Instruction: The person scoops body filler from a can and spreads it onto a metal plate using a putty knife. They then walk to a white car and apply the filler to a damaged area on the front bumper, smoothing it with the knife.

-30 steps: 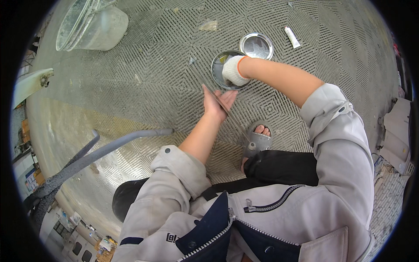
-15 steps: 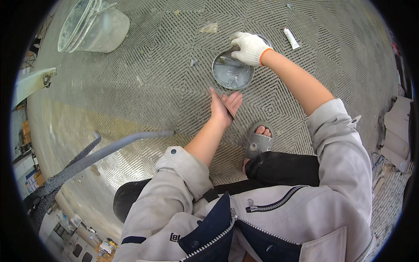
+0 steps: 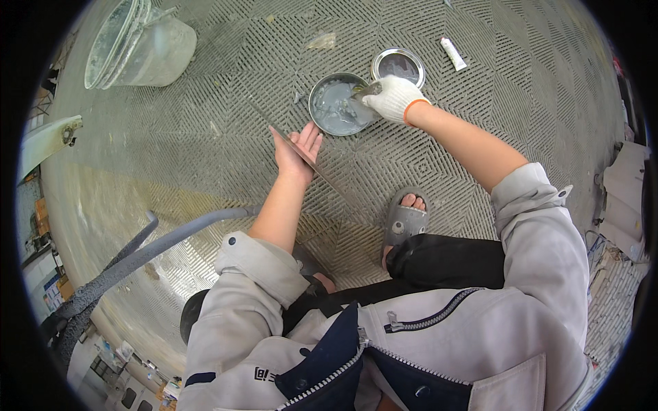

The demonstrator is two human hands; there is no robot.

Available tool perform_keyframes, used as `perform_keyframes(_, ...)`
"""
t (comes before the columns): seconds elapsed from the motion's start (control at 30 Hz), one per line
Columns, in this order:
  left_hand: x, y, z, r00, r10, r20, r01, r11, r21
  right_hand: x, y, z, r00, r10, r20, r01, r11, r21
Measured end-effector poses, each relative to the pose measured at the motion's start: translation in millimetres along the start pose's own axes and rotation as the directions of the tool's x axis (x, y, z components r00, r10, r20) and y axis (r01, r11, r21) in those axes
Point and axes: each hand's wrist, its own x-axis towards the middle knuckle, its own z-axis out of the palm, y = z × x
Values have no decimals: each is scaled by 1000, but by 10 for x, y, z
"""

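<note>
My bare left hand [image 3: 292, 162] holds a thin, flat plate [image 3: 308, 159], which I see almost edge-on and tilted. Its thumb is on the near side and its fingers stretch out behind. My right hand [image 3: 393, 100], in a white knitted glove with an orange cuff, is closed on a small putty scraper [image 3: 370, 89]. The scraper's end dips over the right side of an open round tin [image 3: 343, 133]. Grey putty [image 3: 336, 103] fills the tin, its surface smeared and uneven. Beyond the glove lies the round metal lid [image 3: 375, 66], dark in its middle.
A white tube [image 3: 453, 54] lies on the ribbed floor mat to the right. At the far left is a tipped translucent bucket [image 3: 168, 51]. A grey hose or bar [image 3: 171, 240] crosses at left. My sandalled foot [image 3: 406, 216] stands in front of me.
My right hand has drawn back from over the lid, uncovering it, and the scraper now shows at the tin. The tin sits further left. My left hand has moved left with the plate.
</note>
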Motion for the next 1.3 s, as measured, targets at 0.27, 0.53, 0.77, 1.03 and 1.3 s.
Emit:
perform_keyframes(0.27,-150,-312,-27,992,-126,4,126,992,-19,451,-444,188,965,-256,-47,228,919,-323)
perform_keyframes(0.53,-124,-295,76,990,-138,-5,136,986,-98,855,-495,340,872,-444,207,483,709,-514)
perform_keyframes(0.77,-70,-253,155,990,-131,-54,128,990,-54,996,-672,276,803,-404,437,593,615,-521)
perform_keyframes(1.03,-93,-272,266,983,-94,-155,95,995,-7,914,-732,308,721,-447,529,680,600,-421)
perform_keyframes(1.3,-191,-146,265,983,-131,-132,151,976,157,718,-399,12,823,-455,341,539,814,-215)
